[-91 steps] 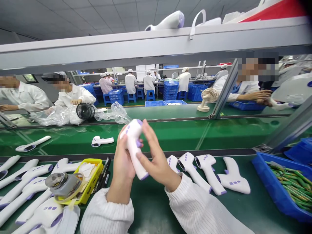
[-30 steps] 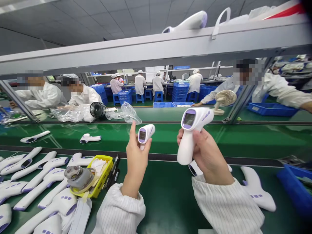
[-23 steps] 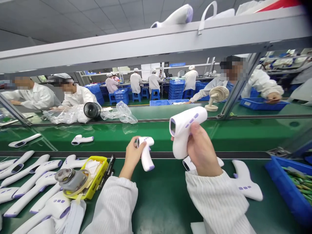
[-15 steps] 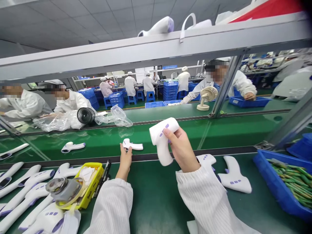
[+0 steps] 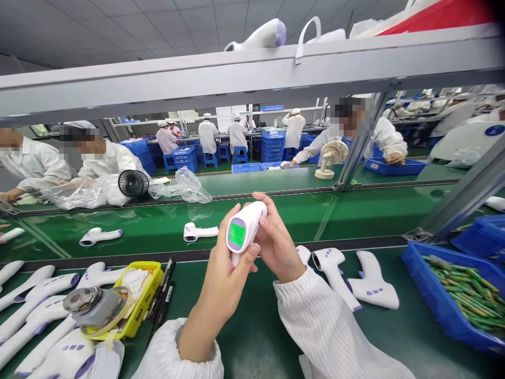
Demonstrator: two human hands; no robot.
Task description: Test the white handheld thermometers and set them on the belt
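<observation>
An infrared thermometer (image 5: 249, 222), white with purple trim, is held up above the bench between both hands. Its screen faces me and glows green; the digits are too small to read. My left hand (image 5: 226, 263) is closed around the handle side, thumb below the screen. My right hand (image 5: 278, 242) grips the far end from the right, its fingers partly behind the body. Beyond my left hand, another thermometer (image 5: 199, 232) lies on the green conveyor belt (image 5: 276, 210). Right of my right sleeve, a thermometer (image 5: 333, 271) and one more thermometer (image 5: 373, 284) rest on the bench.
Several thermometers (image 5: 43, 295) are heaped at left beside a yellow tray (image 5: 144, 302) and a metal-topped jar (image 5: 94, 305). Black pens (image 5: 162, 302) lie next to the tray. A blue bin (image 5: 430, 295) of green strips stands right. A shelf (image 5: 197, 76) crosses above; co-workers sit opposite.
My left hand has left the thermometer on the belt and now also grips the held one. The held thermometer has turned its screen toward me, now lit green. The belt thermometers have shifted left.
</observation>
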